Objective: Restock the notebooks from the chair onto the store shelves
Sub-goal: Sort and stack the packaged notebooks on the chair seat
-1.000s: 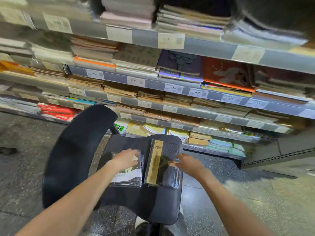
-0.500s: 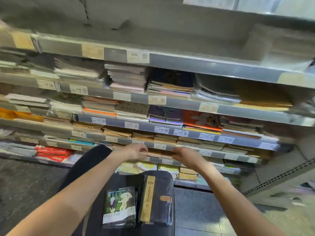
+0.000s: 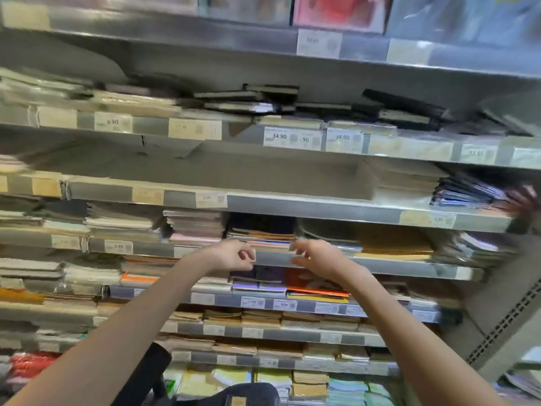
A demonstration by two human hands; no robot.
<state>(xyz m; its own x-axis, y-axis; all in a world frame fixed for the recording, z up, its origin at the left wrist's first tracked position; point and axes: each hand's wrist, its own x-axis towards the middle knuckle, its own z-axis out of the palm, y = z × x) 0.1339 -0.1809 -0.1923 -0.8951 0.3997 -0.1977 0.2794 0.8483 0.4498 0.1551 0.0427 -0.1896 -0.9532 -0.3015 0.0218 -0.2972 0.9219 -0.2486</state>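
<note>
My left hand [image 3: 231,256] and my right hand [image 3: 317,256] are raised side by side in front of the store shelves [image 3: 307,208], a small gap between them. Both hold nothing and their fingers hang loosely curled. They hover before a stack of dark and orange notebooks [image 3: 262,232] on a middle shelf. At the bottom edge only the top of the black chair [image 3: 248,392] shows, with the gold band of a dark notebook [image 3: 238,402] on its seat. The other notebooks on the chair are out of view.
Stacked notebooks fill most shelf levels, with price tags [image 3: 279,136] along the rails. Flat black notebooks [image 3: 248,96] lie on an upper shelf. A bare stretch of shelf [image 3: 263,171] lies below it. The grey perforated upright [image 3: 506,320] closes off the right side.
Both hands have left the notebooks on the chair and risen empty to mid-shelf height. The view has tilted up, so the chair has dropped almost out of sight.
</note>
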